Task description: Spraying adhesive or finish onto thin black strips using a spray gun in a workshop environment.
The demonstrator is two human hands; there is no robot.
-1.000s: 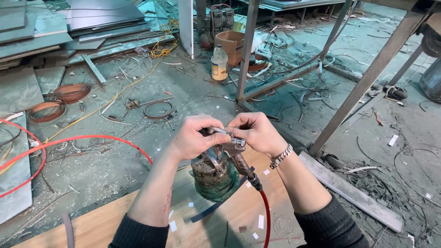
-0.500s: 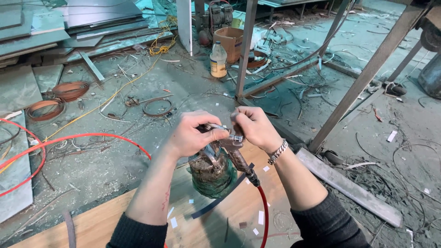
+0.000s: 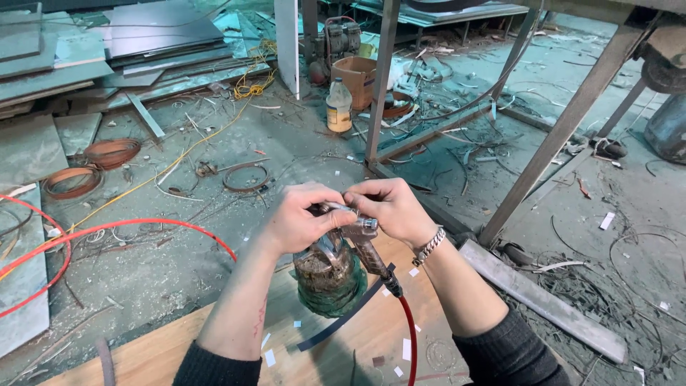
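Both hands raised together over the wooden board [image 3: 214, 343]. Left hand [image 3: 300, 218] curled shut around the front of a spray gun [image 3: 350, 229]; right hand [image 3: 389, 207] pinches its rear end, fingers closed. Gun body lies roughly left-right, handle slanting down-right to a red hose [image 3: 409, 336]. Dirty glass cup [image 3: 325, 275] hangs beneath, above the board. Plastic bottle [image 3: 339, 106], cardboard box [image 3: 355, 77], metal frame leg [image 3: 379, 78] well beyond on littered floor.
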